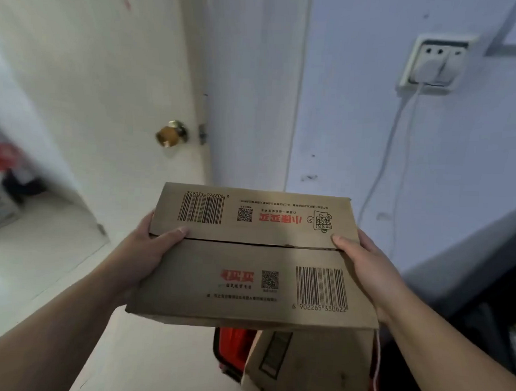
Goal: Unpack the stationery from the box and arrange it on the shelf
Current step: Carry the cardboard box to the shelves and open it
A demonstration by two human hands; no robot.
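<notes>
The white painted door [93, 84] fills the upper left of the frame and the pale blue wall [357, 125] the upper right; no shelf shows anywhere. In the centre I hold the flat brown cardboard box [253, 281], printed with barcodes and red lettering, up in the air. Its two top flaps are closed and meet along a seam, so the stationery inside is hidden. Below it, at bottom centre, lies a second plain cardboard carton [308, 369] with something red [232, 348] beside it.

My left hand [142, 249] clamps the box's left edge and my right hand [369, 265] its right edge. Each thumb lies over the top by the seam; my other fingers are underneath, out of sight.

I judge this is carrying, not yet unpacking. To do it well, I should hold the box level with an even grip and set it on something firm before lifting the flaps. I should also steer clear of the thin white cable [385, 171] hanging from the white wall socket [434, 67] at upper right.
</notes>
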